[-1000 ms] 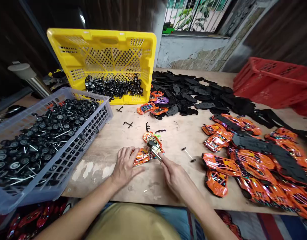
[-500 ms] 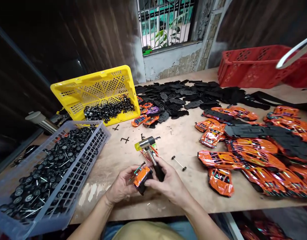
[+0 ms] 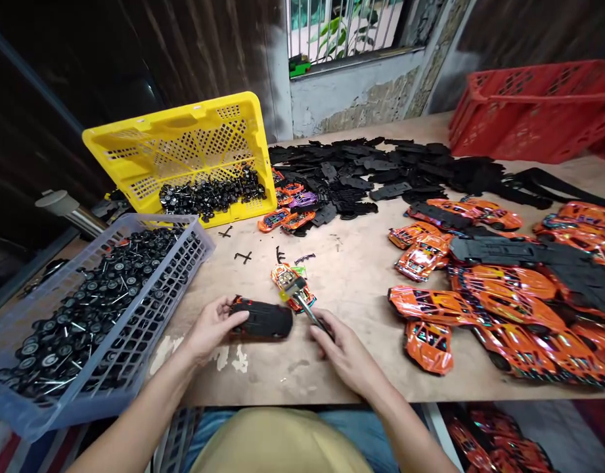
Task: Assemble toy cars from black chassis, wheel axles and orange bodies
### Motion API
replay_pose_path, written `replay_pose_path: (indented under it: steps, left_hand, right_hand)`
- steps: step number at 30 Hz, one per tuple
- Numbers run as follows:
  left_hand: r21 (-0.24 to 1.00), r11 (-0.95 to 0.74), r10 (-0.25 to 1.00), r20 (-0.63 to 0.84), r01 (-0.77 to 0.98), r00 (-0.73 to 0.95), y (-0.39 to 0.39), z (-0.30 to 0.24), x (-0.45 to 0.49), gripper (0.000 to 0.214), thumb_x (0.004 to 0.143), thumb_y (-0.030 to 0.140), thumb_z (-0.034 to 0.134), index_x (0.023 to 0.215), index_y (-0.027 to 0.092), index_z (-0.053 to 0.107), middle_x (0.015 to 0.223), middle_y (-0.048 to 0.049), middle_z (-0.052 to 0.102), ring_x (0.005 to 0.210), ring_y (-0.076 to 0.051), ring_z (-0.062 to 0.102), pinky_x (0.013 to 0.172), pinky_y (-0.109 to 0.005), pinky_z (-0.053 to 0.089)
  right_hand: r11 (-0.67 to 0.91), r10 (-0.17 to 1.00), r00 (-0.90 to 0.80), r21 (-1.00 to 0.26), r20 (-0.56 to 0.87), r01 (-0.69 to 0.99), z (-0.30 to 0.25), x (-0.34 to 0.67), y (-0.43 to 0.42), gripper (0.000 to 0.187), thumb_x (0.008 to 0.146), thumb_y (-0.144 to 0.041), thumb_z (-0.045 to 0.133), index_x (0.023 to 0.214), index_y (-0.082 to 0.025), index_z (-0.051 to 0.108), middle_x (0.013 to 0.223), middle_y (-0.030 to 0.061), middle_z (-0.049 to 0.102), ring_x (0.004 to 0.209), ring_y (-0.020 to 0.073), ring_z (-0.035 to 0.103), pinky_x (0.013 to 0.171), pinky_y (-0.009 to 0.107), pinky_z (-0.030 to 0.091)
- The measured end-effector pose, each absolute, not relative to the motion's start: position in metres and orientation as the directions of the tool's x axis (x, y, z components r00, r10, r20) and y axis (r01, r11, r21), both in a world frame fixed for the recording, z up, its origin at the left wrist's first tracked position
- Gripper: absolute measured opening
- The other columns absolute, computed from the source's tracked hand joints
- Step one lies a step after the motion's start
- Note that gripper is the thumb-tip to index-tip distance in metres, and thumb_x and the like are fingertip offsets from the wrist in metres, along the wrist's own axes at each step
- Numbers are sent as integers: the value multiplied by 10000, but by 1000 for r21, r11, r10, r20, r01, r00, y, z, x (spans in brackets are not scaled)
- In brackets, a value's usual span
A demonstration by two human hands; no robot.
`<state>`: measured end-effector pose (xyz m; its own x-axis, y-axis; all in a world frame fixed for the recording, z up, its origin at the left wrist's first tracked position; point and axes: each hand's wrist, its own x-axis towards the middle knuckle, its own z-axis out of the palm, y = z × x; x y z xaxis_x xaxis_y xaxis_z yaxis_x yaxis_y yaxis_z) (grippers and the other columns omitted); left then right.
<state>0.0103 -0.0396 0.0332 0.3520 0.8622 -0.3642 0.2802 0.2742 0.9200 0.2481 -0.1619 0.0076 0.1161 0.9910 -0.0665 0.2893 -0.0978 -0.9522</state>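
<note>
My left hand (image 3: 212,326) grips one end of a toy car (image 3: 261,320) lying upside down on the wooden table (image 3: 351,276), its black underside facing up. My right hand (image 3: 342,353) is closed round the black handle of a small hammer (image 3: 298,295). The hammer's metal head with a yellow tip hovers just right of the car, over another orange toy car shell (image 3: 288,279) near the table's middle.
A grey basket (image 3: 134,341) of black wheels on axles stands at the left. A tipped yellow crate (image 3: 184,151) holds more wheels. Black chassis plates (image 3: 381,174) are piled at the back, orange car shells (image 3: 494,309) at the right, and a red crate (image 3: 533,112) far right.
The car was held up in both hands half a second ago; now it lies upside down on the table under my left hand, and the hammer has come down beside it.
</note>
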Motion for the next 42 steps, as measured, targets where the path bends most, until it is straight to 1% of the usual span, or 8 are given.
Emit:
replay_pose_path:
  steps: [6,12,20,25,30,33,38,42]
  left_hand:
    - [785,530,755,-609,321,243,-39,21,-8,553,628,474,820,1015,147,598,785,-39,700,592,-134,688,515,-196,561]
    - [702,562,658,-700,437,277,-36,24,-2,660,653,558,771,1112,125,575,651,-28,679,509,-140,691,392,-116,481]
    - [686,578,660,-712,442,241,-40,17,-2,570,694,600,713,966,113,599,618,-45,683,461,-129,668,363,-112,456]
    - [714,561,694,-682,420,233,-44,10,-2,563,702,601,697,961,111,597,587,-40,674,437,-126,651,348,-121,444]
    - [727,555,707,-668,403,232,-44,11,0,579,684,620,693,947,116,587,558,-28,658,418,-122,638,328,-112,407]
    - [735,550,707,-663,397,246,-44,12,-1,584,680,622,694,948,116,583,553,-23,653,414,-119,634,331,-110,402]
    - [743,546,712,-655,387,254,-44,10,-4,582,683,617,696,959,119,579,554,-27,657,415,-123,639,326,-105,376]
    - [739,556,703,-662,382,258,-43,10,-4,593,670,613,710,979,123,578,548,-26,662,415,-127,641,327,-105,369]
  right_hand:
    - [-116,948,292,-717,127,687,-1,311,-150,335,913,-335,437,1150,-156,592,1019,124,693,905,244,662,816,365,517]
    - [-7,893,297,-649,338,760,17,292,-152,364,949,-323,442,1265,-165,534,1095,123,680,973,227,665,863,340,527]
    - [-35,999,50,-615,6,787,3,227,-175,454,946,-185,361,1384,-207,479,974,92,698,842,216,702,699,304,568]
    - [-7,967,166,-636,192,772,9,226,-179,513,976,-207,330,1489,-188,322,1010,122,666,807,204,679,713,297,554]
    - [-72,996,89,-538,5,840,8,224,-177,537,955,-186,325,1489,-241,339,876,69,680,639,186,662,598,269,535]
    - [-82,985,156,-598,72,797,12,221,-164,557,969,-201,310,1522,-239,251,1028,97,680,840,206,684,723,279,536]
    - [-105,994,78,-495,-74,863,18,220,-147,607,918,-111,333,1513,-225,290,937,104,700,717,217,691,675,299,531]
    - [-132,990,144,-486,-14,864,9,226,-157,581,950,-145,291,1525,-217,251,976,114,701,734,216,697,657,298,545]
